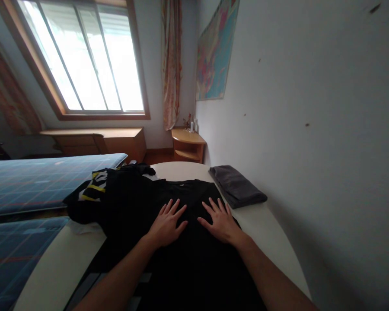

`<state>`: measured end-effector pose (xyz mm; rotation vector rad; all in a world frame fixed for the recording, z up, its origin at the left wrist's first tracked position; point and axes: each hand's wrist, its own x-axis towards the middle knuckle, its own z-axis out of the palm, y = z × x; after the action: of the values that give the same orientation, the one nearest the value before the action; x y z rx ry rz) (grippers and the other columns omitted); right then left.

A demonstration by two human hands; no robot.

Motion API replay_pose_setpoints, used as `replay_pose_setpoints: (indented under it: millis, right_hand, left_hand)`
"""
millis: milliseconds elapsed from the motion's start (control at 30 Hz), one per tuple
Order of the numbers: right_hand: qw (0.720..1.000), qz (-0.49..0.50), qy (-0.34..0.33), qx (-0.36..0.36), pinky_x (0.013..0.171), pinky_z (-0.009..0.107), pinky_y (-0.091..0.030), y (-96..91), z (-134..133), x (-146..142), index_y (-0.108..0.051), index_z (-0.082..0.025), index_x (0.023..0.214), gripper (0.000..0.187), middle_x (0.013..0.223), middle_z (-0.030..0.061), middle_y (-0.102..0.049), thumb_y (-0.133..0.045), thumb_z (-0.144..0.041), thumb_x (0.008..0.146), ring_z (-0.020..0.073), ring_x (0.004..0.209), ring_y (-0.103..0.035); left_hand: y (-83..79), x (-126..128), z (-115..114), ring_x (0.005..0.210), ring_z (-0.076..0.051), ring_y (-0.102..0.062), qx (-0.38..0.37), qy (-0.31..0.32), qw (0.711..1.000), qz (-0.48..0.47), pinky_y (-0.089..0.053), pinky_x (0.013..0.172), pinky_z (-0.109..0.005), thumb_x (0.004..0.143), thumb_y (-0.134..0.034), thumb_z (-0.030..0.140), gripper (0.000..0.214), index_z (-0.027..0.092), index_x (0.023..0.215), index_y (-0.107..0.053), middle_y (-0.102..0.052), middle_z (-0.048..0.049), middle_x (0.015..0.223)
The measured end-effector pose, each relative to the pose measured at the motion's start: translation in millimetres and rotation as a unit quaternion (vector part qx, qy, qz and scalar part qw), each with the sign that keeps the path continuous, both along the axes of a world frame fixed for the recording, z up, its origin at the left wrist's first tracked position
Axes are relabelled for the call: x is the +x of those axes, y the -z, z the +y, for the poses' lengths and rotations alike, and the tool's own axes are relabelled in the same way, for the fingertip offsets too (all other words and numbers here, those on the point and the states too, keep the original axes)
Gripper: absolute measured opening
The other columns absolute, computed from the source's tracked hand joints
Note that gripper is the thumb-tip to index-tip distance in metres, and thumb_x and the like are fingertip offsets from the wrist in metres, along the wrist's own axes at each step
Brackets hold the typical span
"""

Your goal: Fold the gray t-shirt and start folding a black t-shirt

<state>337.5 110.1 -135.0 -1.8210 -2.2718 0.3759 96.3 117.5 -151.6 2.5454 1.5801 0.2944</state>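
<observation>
A black T-shirt (188, 259) lies spread flat on a round white table (272, 242), its collar pointing away from me. My left hand (168, 224) rests flat on the shirt's chest, fingers spread. My right hand (220, 220) lies flat beside it, fingers spread too, a small gap between the two hands. Neither hand holds anything.
A folded grey garment (238, 185) lies at the table's far right by the wall. A heap of black clothes with yellow and white print (97, 190) sits at the far left. Beds with blue checked covers (35, 181) stand to the left, a wooden corner shelf (187, 144) beyond.
</observation>
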Motion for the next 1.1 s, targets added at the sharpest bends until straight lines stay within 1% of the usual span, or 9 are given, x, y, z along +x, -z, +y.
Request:
replay_pose_setpoints:
  millis: [167,300,433,567,700,800,900,1000,1100]
  right_hand:
    - [0.99,0.08,-0.114,-0.023,0.122,0.05,-0.014,-8.1,4,7,-0.044,-0.029,0.15,0.064,0.16,0.0052,-0.034,-0.027,-0.065,0.099,0.0257,0.151,-0.021]
    - [0.998,0.028,-0.054,-0.016,0.121,0.054,-0.013,-4.6,6,17,-0.036,-0.026,0.154,0.063,0.163,0.0072,-0.026,-0.039,-0.057,0.099,0.0289,0.152,-0.015]
    - [0.997,0.025,-0.066,-0.03,0.121,0.057,-0.014,-0.2,9,28,-0.04,-0.025,0.152,0.065,0.162,0.0075,-0.027,-0.045,-0.058,0.096,0.0324,0.152,-0.015]
    - [0.991,0.116,-0.06,0.02,0.116,0.044,-0.032,-7.1,14,47,-0.063,-0.017,0.133,0.048,0.145,0.0131,-0.055,-0.045,-0.044,0.097,0.0262,0.138,-0.046]
    - [0.991,0.126,0.016,0.037,0.091,0.035,-0.05,-12.8,14,72,-0.069,-0.015,0.117,0.036,0.112,0.0129,-0.072,-0.054,-0.033,0.091,0.0236,0.102,-0.068]
    - [0.994,0.081,0.07,0.009,0.074,0.031,-0.049,-11.2,11,84,-0.073,-0.016,0.102,0.027,0.093,0.0108,-0.075,-0.057,-0.033,0.089,0.0234,0.085,-0.07]
    - [0.993,0.034,0.11,-0.007,0.063,0.029,-0.042,-8.2,8,88,-0.072,-0.019,0.081,0.025,0.081,0.0098,-0.075,-0.06,-0.04,0.088,0.0234,0.075,-0.069]
    - [0.993,0.034,0.109,-0.022,0.058,0.028,-0.037,-6.8,8,86,-0.068,-0.02,0.069,0.032,0.075,0.0084,-0.073,-0.06,-0.044,0.088,0.0221,0.069,-0.067]
    - [0.992,0.072,0.102,-0.014,0.059,0.028,-0.038,-5.8,10,83,-0.064,-0.019,0.07,0.028,0.072,0.0069,-0.071,-0.06,-0.041,0.087,0.02,0.067,-0.065]
  left_hand:
    - [0.5,0,1,0.151,-0.034,-0.013,0.003,-0.002,1.0,0.007,-0.021,0.121,-0.053,0.098,-0.043,0.056,0.061,0.031,0.154,-0.036,-0.021,-0.0065,0.164]
    - [1.7,0,2,0.152,-0.034,-0.012,0.003,-0.002,1.0,0.001,-0.02,0.121,-0.054,0.098,-0.043,0.057,0.062,0.031,0.154,-0.036,-0.021,-0.0067,0.164]
    - [0.5,1,1,0.152,-0.034,-0.012,-0.003,-0.006,1.0,-0.005,-0.019,0.121,-0.054,0.098,-0.043,0.057,0.062,0.032,0.154,-0.036,-0.021,-0.0057,0.164]
    - [-0.9,2,1,0.152,-0.034,-0.013,-0.005,-0.01,1.0,-0.004,-0.017,0.121,-0.055,0.098,-0.041,0.057,0.061,0.032,0.154,-0.035,-0.021,-0.0055,0.164]
    - [-2.2,3,0,0.152,-0.035,-0.013,-0.01,-0.012,1.0,-0.003,-0.017,0.121,-0.057,0.097,-0.043,0.055,0.062,0.032,0.154,-0.035,-0.021,-0.006,0.164]
    - [-4.5,2,-1,0.152,-0.033,-0.015,-0.002,0.001,1.0,-0.012,-0.018,0.121,-0.056,0.097,-0.046,0.051,0.063,0.032,0.156,-0.031,-0.022,-0.0054,0.164]
    - [-5.9,2,-1,0.152,-0.027,-0.019,0.012,0.056,0.998,-0.031,-0.021,0.122,-0.05,0.097,-0.048,0.046,0.062,0.034,0.155,-0.031,-0.024,-0.0027,0.164]
    - [-5.3,2,-1,0.151,-0.026,-0.022,0.008,0.074,0.997,-0.034,-0.022,0.122,-0.048,0.098,-0.047,0.046,0.057,0.033,0.152,-0.039,-0.028,-0.002,0.163]
    - [-4.6,2,0,0.151,-0.026,-0.02,0.002,0.07,0.997,-0.029,-0.021,0.123,-0.048,0.098,-0.046,0.048,0.056,0.032,0.151,-0.04,-0.029,-0.0026,0.162]
